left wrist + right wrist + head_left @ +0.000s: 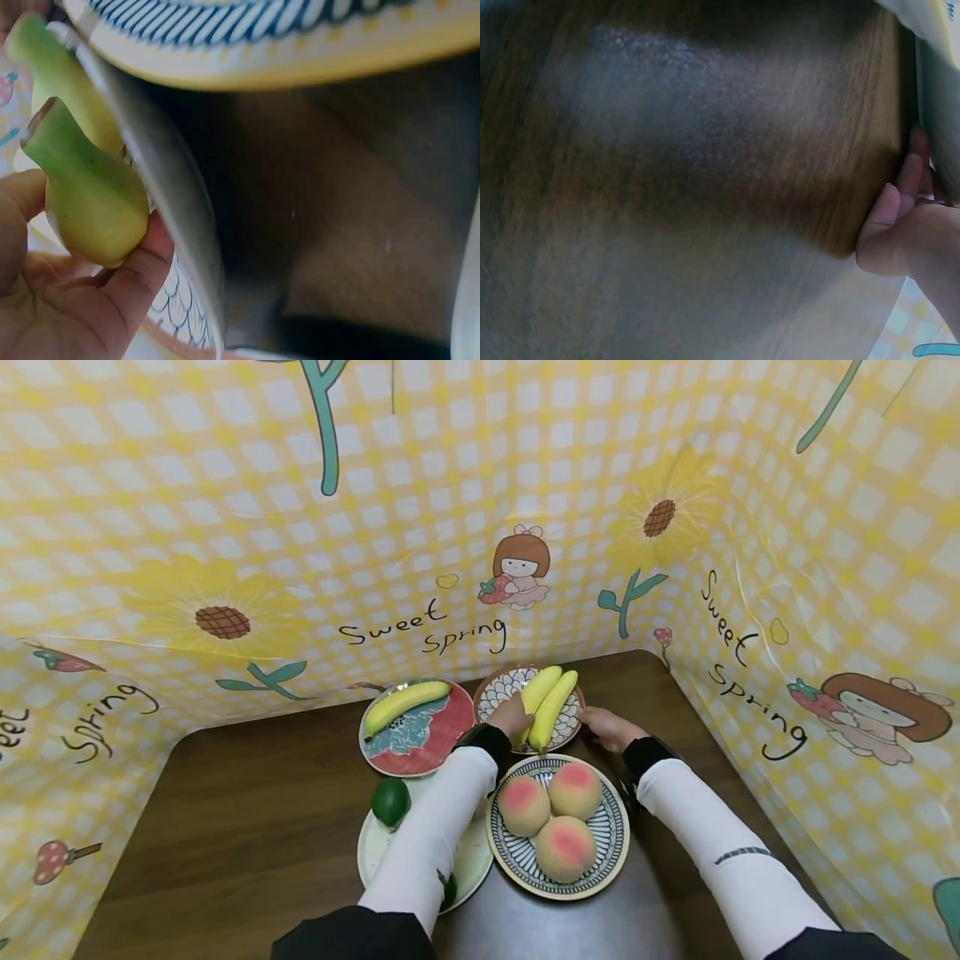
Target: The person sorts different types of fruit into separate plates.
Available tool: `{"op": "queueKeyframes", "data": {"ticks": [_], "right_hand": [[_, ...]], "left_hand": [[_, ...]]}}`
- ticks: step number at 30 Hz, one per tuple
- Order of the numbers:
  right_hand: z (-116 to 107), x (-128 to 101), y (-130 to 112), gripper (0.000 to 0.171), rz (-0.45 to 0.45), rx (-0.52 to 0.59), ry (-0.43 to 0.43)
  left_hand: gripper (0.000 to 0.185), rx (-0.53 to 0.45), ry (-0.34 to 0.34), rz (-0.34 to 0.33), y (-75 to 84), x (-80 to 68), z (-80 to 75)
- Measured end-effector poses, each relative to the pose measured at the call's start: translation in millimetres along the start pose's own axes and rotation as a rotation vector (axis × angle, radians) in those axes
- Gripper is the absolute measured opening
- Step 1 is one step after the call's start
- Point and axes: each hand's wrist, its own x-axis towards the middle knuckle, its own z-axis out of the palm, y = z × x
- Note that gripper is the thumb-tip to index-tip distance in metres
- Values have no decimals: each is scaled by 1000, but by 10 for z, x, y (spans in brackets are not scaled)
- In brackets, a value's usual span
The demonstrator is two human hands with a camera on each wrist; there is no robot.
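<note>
Two yellow bananas (551, 706) lie on a small patterned plate (495, 693) at the back of the brown table (247, 827). My left hand (512, 717) grips the near end of one banana (94, 199), with thumb and palm curled round it. The second banana (64, 82) lies just behind it, over the plate's rim (161, 187). My right hand (609, 728) rests at the plate's right side. Its straight fingers (911, 161) touch the plate's edge (934, 112).
A red and blue plate (435, 743) with one banana (408, 703) sits to the left. Three peaches (555, 822) fill a striped plate (615, 835) in front. A green fruit (391, 800) lies on a pale plate (371, 852). A yellow checked backdrop (225, 527) walls three sides.
</note>
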Motion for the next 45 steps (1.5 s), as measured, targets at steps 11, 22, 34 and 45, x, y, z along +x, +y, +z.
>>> {"op": "queueKeyframes", "data": {"ticks": [11,22,34,45], "right_hand": [[-771,1695,1358,59,50,53,31],[-405,928,762,62,30,-7,26],[-144,186,214,57,-36,-6,-34],[175,-332,-339,57,-6,-29,-17]], "left_hand": [[66,-16,-65,1,366,-644,-330],[63,-15,-106,25,338,-667,-341],[76,-36,-35,183,12,-869,-1044],[76,-20,-10,-77,-1079,-1202,-1689]]}}
